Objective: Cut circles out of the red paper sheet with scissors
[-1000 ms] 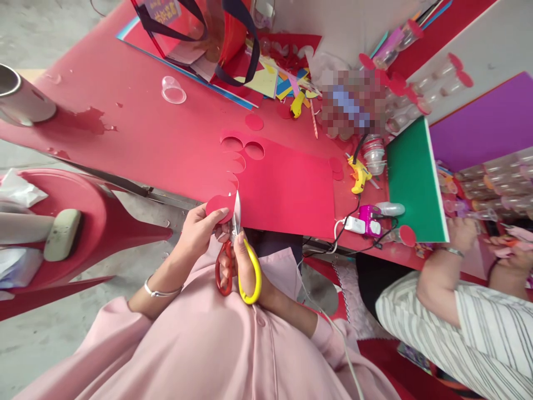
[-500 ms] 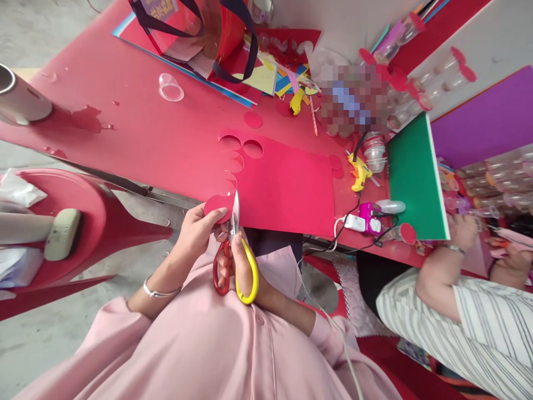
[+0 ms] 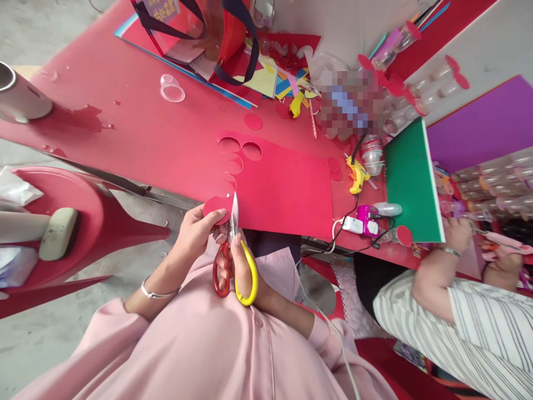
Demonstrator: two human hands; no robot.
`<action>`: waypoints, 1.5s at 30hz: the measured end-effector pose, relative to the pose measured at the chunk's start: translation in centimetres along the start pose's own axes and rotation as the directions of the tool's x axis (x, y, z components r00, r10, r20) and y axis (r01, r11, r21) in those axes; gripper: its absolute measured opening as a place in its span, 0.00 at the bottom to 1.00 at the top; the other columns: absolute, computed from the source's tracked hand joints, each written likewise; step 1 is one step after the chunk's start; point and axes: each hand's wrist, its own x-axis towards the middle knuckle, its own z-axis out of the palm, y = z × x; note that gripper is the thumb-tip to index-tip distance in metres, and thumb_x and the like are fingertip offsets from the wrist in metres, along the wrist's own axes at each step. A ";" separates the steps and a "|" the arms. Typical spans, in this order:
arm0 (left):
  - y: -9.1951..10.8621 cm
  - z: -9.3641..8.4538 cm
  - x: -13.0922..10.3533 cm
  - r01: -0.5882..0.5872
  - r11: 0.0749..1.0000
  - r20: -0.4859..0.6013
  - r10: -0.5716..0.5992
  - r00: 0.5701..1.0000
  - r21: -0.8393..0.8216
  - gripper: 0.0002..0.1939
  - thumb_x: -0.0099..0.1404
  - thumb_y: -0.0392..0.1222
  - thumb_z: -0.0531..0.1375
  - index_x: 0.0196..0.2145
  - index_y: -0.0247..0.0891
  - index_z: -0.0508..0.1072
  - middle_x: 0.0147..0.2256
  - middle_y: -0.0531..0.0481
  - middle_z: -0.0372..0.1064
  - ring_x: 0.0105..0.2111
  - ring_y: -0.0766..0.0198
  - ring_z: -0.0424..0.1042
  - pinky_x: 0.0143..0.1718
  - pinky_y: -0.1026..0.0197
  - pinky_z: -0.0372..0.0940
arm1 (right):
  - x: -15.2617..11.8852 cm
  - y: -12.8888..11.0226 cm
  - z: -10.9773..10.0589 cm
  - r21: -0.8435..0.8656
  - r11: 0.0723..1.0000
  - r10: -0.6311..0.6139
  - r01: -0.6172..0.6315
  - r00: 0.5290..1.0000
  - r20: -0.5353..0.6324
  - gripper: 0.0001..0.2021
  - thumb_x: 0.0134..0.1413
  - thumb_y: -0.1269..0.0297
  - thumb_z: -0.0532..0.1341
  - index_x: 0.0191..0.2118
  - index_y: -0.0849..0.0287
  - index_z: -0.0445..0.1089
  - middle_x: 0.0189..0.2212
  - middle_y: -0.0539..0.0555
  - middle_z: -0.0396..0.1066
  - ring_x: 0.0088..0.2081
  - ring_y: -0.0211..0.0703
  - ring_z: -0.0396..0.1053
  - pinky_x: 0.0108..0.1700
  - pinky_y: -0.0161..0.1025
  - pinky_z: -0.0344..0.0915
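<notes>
My left hand (image 3: 199, 225) pinches a round piece of red paper (image 3: 215, 209) between thumb and fingers, at the table's near edge. Wrapped through the handles of a pair of scissors (image 3: 251, 272), one red and one yellow, is my right hand (image 3: 242, 264). The blades stand slightly apart at the right rim of the red round, pointing away from me. Just beyond the tips lies a large red paper sheet (image 3: 287, 189), with several curved bites along its left and far edges. A loose red paper circle (image 3: 253, 121) rests past the sheet.
A yellow glue gun (image 3: 357, 174), a pink plug adapter (image 3: 368, 220) with cables and a green board (image 3: 412, 183) are to the right. A metal cup (image 3: 23, 94) stands far left; a clear bag (image 3: 200, 33) is at the back. A co-worker's arm (image 3: 435, 272) reaches in at right.
The view has shifted very slightly. My two hands, the red paper round and the scissors keep nearly the same pose. The co-worker's hands at right have moved a little.
</notes>
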 end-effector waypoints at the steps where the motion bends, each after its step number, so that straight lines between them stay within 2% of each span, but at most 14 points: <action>1: 0.0 0.0 0.0 -0.002 1.000 0.006 0.002 1.000 -0.002 0.16 0.60 0.45 0.72 0.22 0.40 0.73 0.18 0.50 0.69 0.15 0.66 0.64 0.17 0.62 0.57 | 0.0 0.1 -0.1 -0.002 1.000 -0.018 0.019 0.999 0.033 0.36 0.63 0.20 0.63 0.48 0.52 0.68 0.24 0.40 0.63 0.17 0.33 0.59 0.18 0.30 0.68; 3: -0.1 -0.1 0.0 -0.010 1.000 0.015 0.010 1.000 0.000 0.16 0.61 0.45 0.72 0.22 0.40 0.74 0.18 0.50 0.69 0.15 0.66 0.65 0.17 0.62 0.57 | 0.1 0.2 -0.4 -0.014 0.999 -0.047 0.048 0.996 0.078 0.34 0.67 0.22 0.60 0.49 0.52 0.67 0.23 0.39 0.62 0.17 0.33 0.58 0.17 0.30 0.66; 11: 0.1 0.0 0.0 -0.018 1.000 0.007 0.017 1.000 0.022 0.16 0.60 0.46 0.73 0.21 0.39 0.75 0.18 0.50 0.69 0.14 0.66 0.65 0.18 0.62 0.57 | 0.2 0.3 -1.4 -0.016 1.000 -0.009 0.011 0.996 0.090 0.33 0.69 0.24 0.62 0.49 0.53 0.68 0.24 0.40 0.60 0.19 0.31 0.56 0.19 0.27 0.66; 20: -0.7 -1.0 0.4 -0.016 0.996 -0.013 0.017 1.000 0.085 0.15 0.60 0.48 0.73 0.23 0.38 0.77 0.19 0.49 0.73 0.16 0.67 0.66 0.20 0.63 0.59 | 0.8 0.4 -2.6 -0.007 0.999 0.034 -0.033 0.992 0.124 0.36 0.61 0.20 0.65 0.46 0.53 0.66 0.24 0.40 0.60 0.18 0.31 0.53 0.16 0.28 0.63; 26: -0.4 -1.0 0.3 -0.001 0.995 -0.042 0.005 0.999 0.102 0.16 0.56 0.47 0.74 0.22 0.39 0.74 0.17 0.51 0.69 0.17 0.68 0.65 0.19 0.65 0.55 | 0.9 -0.2 -3.0 -0.024 0.997 0.082 -0.079 0.987 0.138 0.42 0.54 0.16 0.67 0.49 0.53 0.67 0.23 0.39 0.59 0.19 0.31 0.52 0.16 0.27 0.62; 34: 0.4 -0.7 0.1 0.007 0.992 -0.029 -0.004 1.000 0.123 0.19 0.56 0.48 0.73 0.19 0.40 0.69 0.13 0.53 0.64 0.14 0.71 0.57 0.17 0.66 0.46 | 0.7 -1.2 -3.3 -0.050 0.995 0.092 -0.085 0.983 0.161 0.40 0.57 0.19 0.67 0.50 0.54 0.67 0.23 0.38 0.58 0.19 0.30 0.49 0.16 0.25 0.57; 45: 0.7 -0.7 0.1 0.027 0.993 -0.052 -0.021 0.998 0.115 0.19 0.55 0.46 0.73 0.18 0.41 0.67 0.14 0.54 0.63 0.15 0.70 0.61 0.17 0.66 0.47 | 1.0 -1.6 -4.8 -0.128 0.987 0.126 -0.100 0.969 0.213 0.35 0.64 0.23 0.66 0.49 0.54 0.69 0.23 0.39 0.57 0.19 0.30 0.49 0.16 0.26 0.60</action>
